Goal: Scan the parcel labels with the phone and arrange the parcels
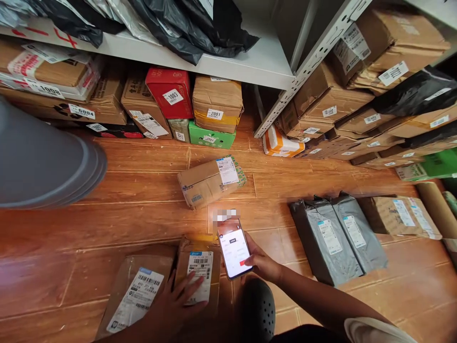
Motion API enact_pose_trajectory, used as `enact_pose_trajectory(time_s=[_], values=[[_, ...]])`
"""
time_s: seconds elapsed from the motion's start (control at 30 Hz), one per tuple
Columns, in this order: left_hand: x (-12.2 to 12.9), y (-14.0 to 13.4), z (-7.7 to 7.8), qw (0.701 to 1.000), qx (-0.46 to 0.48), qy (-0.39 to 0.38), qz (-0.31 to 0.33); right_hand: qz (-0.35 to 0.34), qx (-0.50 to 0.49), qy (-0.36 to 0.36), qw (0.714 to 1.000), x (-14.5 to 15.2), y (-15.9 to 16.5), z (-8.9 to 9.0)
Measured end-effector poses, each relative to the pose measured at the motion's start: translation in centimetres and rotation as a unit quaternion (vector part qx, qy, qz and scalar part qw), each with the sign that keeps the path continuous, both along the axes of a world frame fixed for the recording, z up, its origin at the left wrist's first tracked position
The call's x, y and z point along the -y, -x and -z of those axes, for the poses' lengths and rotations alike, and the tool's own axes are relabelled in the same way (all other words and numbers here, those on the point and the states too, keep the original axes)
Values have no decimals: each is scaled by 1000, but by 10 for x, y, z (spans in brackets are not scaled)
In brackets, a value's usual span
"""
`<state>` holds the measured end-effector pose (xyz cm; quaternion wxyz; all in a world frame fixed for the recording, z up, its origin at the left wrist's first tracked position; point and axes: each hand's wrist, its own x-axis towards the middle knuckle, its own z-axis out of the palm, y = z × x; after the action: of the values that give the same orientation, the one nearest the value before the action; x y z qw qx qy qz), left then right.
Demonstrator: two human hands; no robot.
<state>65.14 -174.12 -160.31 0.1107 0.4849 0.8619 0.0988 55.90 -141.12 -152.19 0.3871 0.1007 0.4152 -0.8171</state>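
Note:
In my right hand [262, 261] is a smartphone [233, 252], its screen lit and the thumb over a red button near the bottom. My left hand [178, 297] lies with fingers spread on a small cardboard box [182, 257], partly covering its white shipping label [203, 267]. Left of that stands another cardboard box [121, 281] with a large label [137, 297], part of it behind my left forearm. Just beyond the phone, a taped cardboard box [203, 183] sits alone on the wooden floor.
Grey plastic-wrapped parcels [328, 238] and a cardboard box [389, 214] lie on the right. Metal shelving [250, 66] with numbered parcels runs along the back and right. A grey rounded object [46, 157] juts in from the left. A black clog [257, 309] is below the phone.

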Motion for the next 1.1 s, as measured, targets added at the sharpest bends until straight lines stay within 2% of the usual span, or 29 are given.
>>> enact_pose_trajectory(time_s=[0.13,0.2,0.27,0.33,0.4,0.5,0.53,0.6,0.7,0.8,0.87,0.93,1.0,1.03,1.07,1.1], values=[[-4,-11,6,996,55,62,-40,9,1,-5,1000,-7,-15,-7],[-9,-11,-2,994,69,64,-57,25,-2,-8,1000,-11,-21,-7],[-18,2,-17,993,75,34,-81,38,0,-12,999,-14,-25,-6],[-29,34,-33,989,74,-19,-128,52,1,-17,999,-17,-26,-5],[-40,87,-44,971,58,-68,-221,70,-4,-21,997,-21,-25,-7],[-52,182,-43,894,96,-93,-427,105,-21,-27,994,-28,-21,-13],[-54,210,-39,872,139,-98,-459,116,-26,-30,992,-30,-19,-15],[-58,251,-26,850,214,-107,-469,135,-34,-32,990,-36,-17,-19],[-69,278,-6,864,215,-144,-431,149,-43,-34,987,-47,-16,-24],[-103,290,0,897,201,-167,-356,146,-41,-47,987,-58,-17,-29],[-137,296,-4,913,210,-168,-307,144,-36,-64,987,-64,-18,-32],[-169,287,-14,921,221,-161,-275,148,-29,-83,985,-71,-21,-33],[-187,251,-26,927,220,-141,-268,158,-24,-93,983,-76,-24,-32],[-187,221,-32,944,181,-111,-253,162,-23,-96,982,-79,-26,-31],[-181,186,-37,964,153,-84,-201,166,-23,-98,981,-82,-27,-30],[-169,147,-40,980,148,-60,-116,168,-24,-100,980,-84,-28,-29]])
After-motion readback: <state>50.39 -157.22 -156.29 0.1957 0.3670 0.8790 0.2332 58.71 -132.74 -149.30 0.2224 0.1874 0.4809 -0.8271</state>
